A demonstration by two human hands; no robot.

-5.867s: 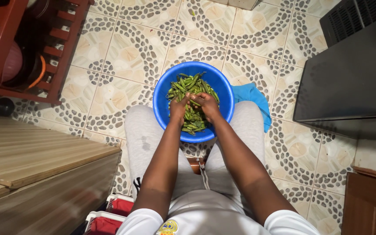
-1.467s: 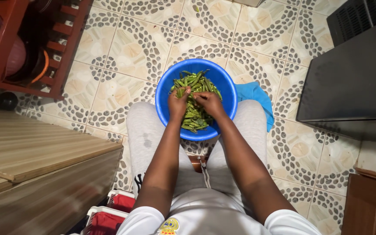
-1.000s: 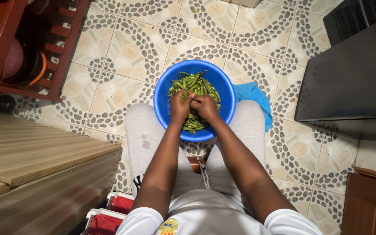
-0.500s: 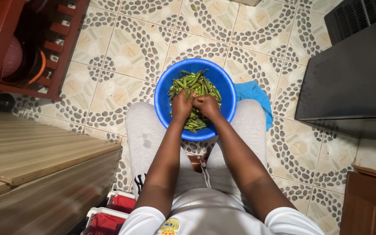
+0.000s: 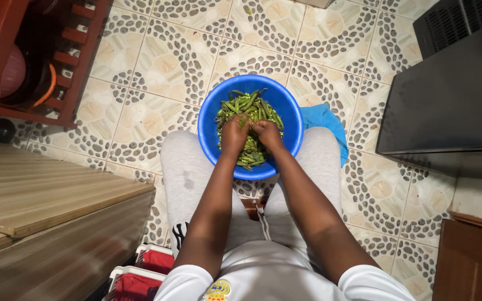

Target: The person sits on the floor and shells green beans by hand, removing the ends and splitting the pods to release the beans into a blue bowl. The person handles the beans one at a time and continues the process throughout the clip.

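A round blue plastic bowl (image 5: 210,106) rests between my knees, filled with several green pea pods (image 5: 252,107). My left hand (image 5: 234,132) and my right hand (image 5: 267,132) are both inside the bowl, side by side over the pods. Their fingers are pinched together on one pea pod (image 5: 250,121) held between them. My grey trousers (image 5: 182,167) frame the bowl on both sides.
A blue cloth (image 5: 326,121) lies on the patterned tile floor (image 5: 157,67) right of the bowl. A red wooden rack (image 5: 40,61) stands at the upper left, a wooden bench (image 5: 40,195) at the left, a dark cabinet (image 5: 447,95) at the right. Red-and-white crates (image 5: 135,276) sit below.
Both hands have stayed in the bowl and drawn closer together over the pods. The bowl has not moved.
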